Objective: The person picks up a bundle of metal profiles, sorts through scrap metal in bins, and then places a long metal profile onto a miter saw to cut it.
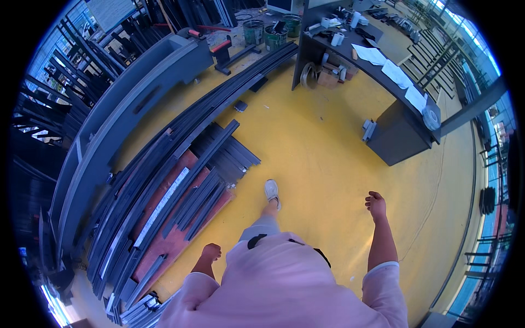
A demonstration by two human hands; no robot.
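My left hand (211, 252) hangs low at my left side, its fingers curled into a loose fist with nothing showing in them. Nearest to it are dark metal bars (199, 208) stacked on a reddish board (164, 257) on the floor. Out to my right, my right hand (375, 204) swings over the yellow floor (322, 218). Its fingers are slightly bent and a little apart, and it holds nothing. One foot in a light shoe (272, 188) is forward on the floor.
Long dark profiles (229, 82) and a grey trough-like beam (98, 131) run along the left. Ahead right stands a dark desk (399, 131) with papers (396, 74) and a tape roll (431, 118). Green buckets (275, 37) and a red-topped stand (221, 54) are farther off.
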